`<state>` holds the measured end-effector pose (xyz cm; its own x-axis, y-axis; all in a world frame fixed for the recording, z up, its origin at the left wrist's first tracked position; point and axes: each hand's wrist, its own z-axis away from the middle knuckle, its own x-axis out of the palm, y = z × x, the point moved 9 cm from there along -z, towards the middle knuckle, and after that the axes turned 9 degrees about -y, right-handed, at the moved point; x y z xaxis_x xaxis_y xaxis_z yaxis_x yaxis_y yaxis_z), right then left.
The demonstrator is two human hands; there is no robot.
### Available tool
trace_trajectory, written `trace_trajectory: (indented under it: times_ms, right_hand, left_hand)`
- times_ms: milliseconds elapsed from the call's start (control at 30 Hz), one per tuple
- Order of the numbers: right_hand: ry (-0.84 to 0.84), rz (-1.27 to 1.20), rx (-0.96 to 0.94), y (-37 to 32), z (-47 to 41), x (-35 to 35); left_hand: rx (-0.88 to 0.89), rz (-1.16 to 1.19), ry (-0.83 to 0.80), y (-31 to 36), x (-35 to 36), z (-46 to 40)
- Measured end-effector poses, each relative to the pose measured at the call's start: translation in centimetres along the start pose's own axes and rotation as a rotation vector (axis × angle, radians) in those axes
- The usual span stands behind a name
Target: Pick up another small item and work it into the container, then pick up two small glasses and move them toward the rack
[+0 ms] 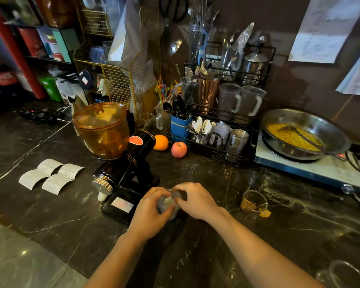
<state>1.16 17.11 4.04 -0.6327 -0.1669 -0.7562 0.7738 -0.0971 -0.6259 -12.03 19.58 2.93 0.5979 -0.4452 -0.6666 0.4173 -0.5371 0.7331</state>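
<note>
A small clear glass cup [168, 206] stands on the dark marble counter [216, 235], with something pale inside it. My left hand [149, 213] grips the cup from the left side. My right hand [196, 199] is over its rim from the right, fingers curled and pinching at the cup's top; what they pinch is hidden. A black coffee grinder [123, 175] with an amber hopper [101, 129] stands just left of my hands.
Another glass cup with a tea bag [254, 202] sits to the right. An orange [160, 142] and an apple [178, 149] lie behind. A black rack of cups and utensils [220, 113], a steel pan on a cooker [303, 134], paper slips [50, 175], a glass [345, 275] at the lower right.
</note>
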Motion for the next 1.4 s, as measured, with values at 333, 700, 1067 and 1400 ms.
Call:
trace_trajectory:
  times_ms: [333, 700, 1067, 1400]
  right_hand:
    - [0.165, 0.048, 0.054, 1.2, 3.4, -3.3]
    - [0.332, 0.006, 0.148, 5.2, 9.7, -6.4]
    - [0.579, -0.038, 0.349, 12.2, 20.9, -7.1]
    - [0.719, -0.062, 0.557, 17.7, 31.1, -7.6]
  left_hand:
    - [0.005, -0.148, 0.043, 2.2, 0.4, -1.3]
    - [0.068, -0.188, 0.059, 7.0, 3.4, -3.1]
    - [0.123, -0.053, -0.121, 10.6, 10.4, -3.7]
    - [0.088, 0.040, -0.235, 11.9, 16.0, -5.3]
